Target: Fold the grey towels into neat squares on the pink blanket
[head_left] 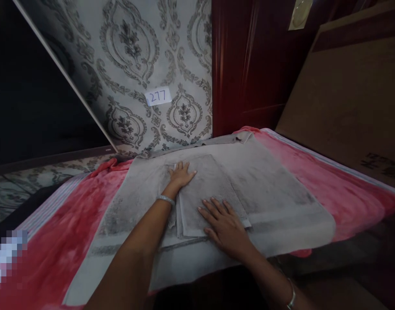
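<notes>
A grey folded towel [205, 189] lies in layers on top of a larger grey towel [275, 185] that is spread flat. My left hand [181, 175] rests on the folded towel's far left part, fingers spread, with a bracelet at the wrist. Nearer to me, my right hand [225, 226] lies flat on the folded towel's near right part, its fingers apart. Neither hand grips anything. The folded layers show along the left edge, partly hidden by my left forearm.
A red and pink blanket [342, 185] lies beneath the spread towel. Behind are a patterned wall with a paper label [158, 96] reading 277 and a dark red door [249, 64]. A large cardboard box [352, 99] stands right; a dark screen [38, 94] is left.
</notes>
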The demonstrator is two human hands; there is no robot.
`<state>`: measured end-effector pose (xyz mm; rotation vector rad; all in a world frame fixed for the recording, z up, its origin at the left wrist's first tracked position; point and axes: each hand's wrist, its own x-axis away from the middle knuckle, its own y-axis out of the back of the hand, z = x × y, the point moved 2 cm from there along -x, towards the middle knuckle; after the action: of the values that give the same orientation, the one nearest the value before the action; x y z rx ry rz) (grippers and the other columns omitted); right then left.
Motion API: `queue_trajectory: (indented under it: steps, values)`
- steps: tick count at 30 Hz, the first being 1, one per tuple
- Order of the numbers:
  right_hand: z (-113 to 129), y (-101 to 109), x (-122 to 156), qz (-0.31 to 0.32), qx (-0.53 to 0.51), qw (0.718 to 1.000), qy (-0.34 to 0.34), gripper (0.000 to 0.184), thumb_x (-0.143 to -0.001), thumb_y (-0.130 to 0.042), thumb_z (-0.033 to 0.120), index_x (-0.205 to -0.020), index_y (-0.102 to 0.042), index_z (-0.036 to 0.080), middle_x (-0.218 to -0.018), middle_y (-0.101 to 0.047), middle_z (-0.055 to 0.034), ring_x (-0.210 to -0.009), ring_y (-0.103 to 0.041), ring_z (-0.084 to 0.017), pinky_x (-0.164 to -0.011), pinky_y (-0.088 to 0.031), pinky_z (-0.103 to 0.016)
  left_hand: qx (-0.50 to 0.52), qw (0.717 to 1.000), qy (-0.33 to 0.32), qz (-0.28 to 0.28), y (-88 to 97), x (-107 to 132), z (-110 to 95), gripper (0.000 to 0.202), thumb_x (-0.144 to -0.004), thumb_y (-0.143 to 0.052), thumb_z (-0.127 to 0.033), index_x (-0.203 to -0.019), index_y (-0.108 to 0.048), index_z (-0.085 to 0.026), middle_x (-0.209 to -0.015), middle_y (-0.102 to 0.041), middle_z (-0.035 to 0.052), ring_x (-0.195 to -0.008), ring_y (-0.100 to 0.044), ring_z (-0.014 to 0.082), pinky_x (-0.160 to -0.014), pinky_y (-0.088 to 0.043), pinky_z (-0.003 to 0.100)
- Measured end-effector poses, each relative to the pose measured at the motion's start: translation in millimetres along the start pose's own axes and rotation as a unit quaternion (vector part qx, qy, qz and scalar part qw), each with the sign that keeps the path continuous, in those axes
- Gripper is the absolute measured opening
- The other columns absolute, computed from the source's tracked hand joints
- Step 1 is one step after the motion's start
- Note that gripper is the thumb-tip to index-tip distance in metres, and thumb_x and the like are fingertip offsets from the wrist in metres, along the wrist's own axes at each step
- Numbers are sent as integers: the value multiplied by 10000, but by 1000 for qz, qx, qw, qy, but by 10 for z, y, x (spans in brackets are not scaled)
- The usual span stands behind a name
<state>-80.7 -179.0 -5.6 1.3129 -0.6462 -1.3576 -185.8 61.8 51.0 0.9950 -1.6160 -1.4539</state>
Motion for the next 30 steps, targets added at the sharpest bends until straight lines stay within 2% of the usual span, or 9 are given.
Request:
queue_trajectory:
  steps: [2, 4, 8, 10, 14, 20, 25, 27, 30]
  values:
    - [3, 6, -5, 12, 1, 1000, 0, 591, -987, -544, 356, -1567, -437, 307, -1638, -373, -40, -1524, -291, -321, -1213, -258, -607, -26, 999, 21, 1, 48, -9, -77, 736, -990, -331, -632, -1589, -354, -205, -1678, -259, 196, -1557, -225, 376, -1197, -229, 677]
    - [6, 13, -8, 19, 2, 1000, 0, 604, -983, -555, 356, -1572, -426, 321, -1645, -359, -34, -1526, -286, -321, -1214, -255, -601, -50, 999, -2, -11, 116, -34, -179, 718, -992, -337, -621, -1572, -385, -200, -1668, -296, 187, -1551, -238, 383, -1205, -227, 663]
    - [9, 17, -11, 17, 2, 1000, -6, 605, -977, -559, 350, -1568, -431, 330, -1651, -345, -26, -1527, -283, -318, -1218, -249, -593, -49, 980, -191, 8, 173, -168, -383, 642, -1020, -306, -577, -1602, -318, -308, -1711, -220, 55, -1584, -152, 302, -1256, -144, 584]
    - [8, 15, -12, 18, -1, 1000, -6, 611, -975, -563, 354, -1570, -428, 328, -1655, -336, -23, -1531, -272, -316, -1221, -241, -589, -44, 974, -221, 35, 124, -266, -404, 630, -1022, -289, -579, -1609, -293, -350, -1715, -199, 22, -1587, -135, 297, -1257, -122, 592]
    - [-4, 13, -11, 34, -14, 999, -7, 629, -978, -567, 368, -1583, -402, 330, -1661, -324, -23, -1543, -242, -307, -1231, -222, -581, -45, 984, -169, 24, -36, -422, -326, 670, -1011, -289, -617, -1624, -258, -349, -1716, -188, 44, -1575, -169, 343, -1242, -163, 602]
    - [-5, 23, -21, 39, -33, 999, -18, 628, -987, -564, 392, -1587, -392, 331, -1678, -284, -16, -1559, -193, -295, -1250, -167, -576, -47, 983, -175, 21, -120, -436, -299, 665, -1018, -306, -610, -1625, -253, -344, -1716, -192, 59, -1567, -206, 339, -1235, -182, 596]
    - [-24, 76, -9, 36, -83, 996, -16, 576, -990, -552, 395, -1552, -460, 311, -1653, -347, -34, -1555, -215, -289, -1253, -173, -581, -41, 984, -163, -61, -123, -379, -293, 669, -1023, -369, -544, -1607, -320, -221, -1676, -303, 135, -1550, -276, 288, -1251, -211, 515]
    - [-106, 140, -24, 24, -134, 991, -8, 570, -990, -533, 367, -1551, -464, 286, -1605, -436, -61, -1520, -314, -269, -1241, -243, -552, -26, 984, -142, -102, -127, -354, -265, 621, -1027, -386, -475, -1567, -399, -169, -1639, -377, 151, -1529, -325, 268, -1254, -234, 465]
    - [-354, 278, -193, -30, -215, 976, -15, 627, -993, -469, 314, -1606, -363, 236, -1567, -484, -101, -1444, -449, -246, -1188, -374, -494, 0, 983, -93, -160, -123, -325, -215, 508, -1014, -413, -366, -1456, -550, -156, -1563, -490, 148, -1458, -436, 267, -1225, -311, 422]
